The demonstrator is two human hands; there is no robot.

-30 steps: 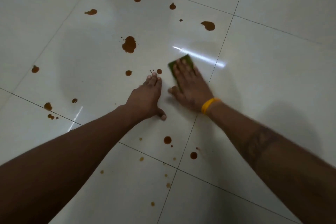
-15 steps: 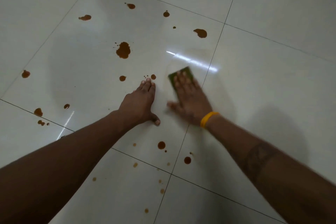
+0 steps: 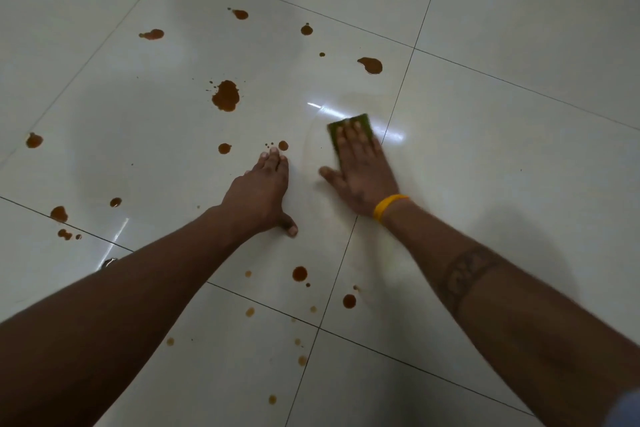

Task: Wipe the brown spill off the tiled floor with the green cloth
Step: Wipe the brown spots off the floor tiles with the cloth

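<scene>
The green cloth (image 3: 349, 123) lies flat on the white tiled floor (image 3: 502, 149), mostly under my right hand (image 3: 362, 166), whose straight fingers press it down. A wet smear ring surrounds the cloth. My left hand (image 3: 261, 191) rests flat on the floor just left of it, fingertips near a small brown drop (image 3: 283, 145). Brown spill spots are scattered around: a large blot (image 3: 225, 96) up left, another (image 3: 371, 65) above the cloth, and drops (image 3: 300, 273) below the hands.
Dark grout lines (image 3: 398, 107) cross the glossy tiles. More brown spots lie at the far left (image 3: 34, 140) and along the lower tiles (image 3: 349, 301). A yellow band (image 3: 389, 206) circles my right wrist. Light glare shines beside the cloth.
My right hand has slid the cloth to the right and slightly away from my left hand. The left hand has stayed planted on the floor.
</scene>
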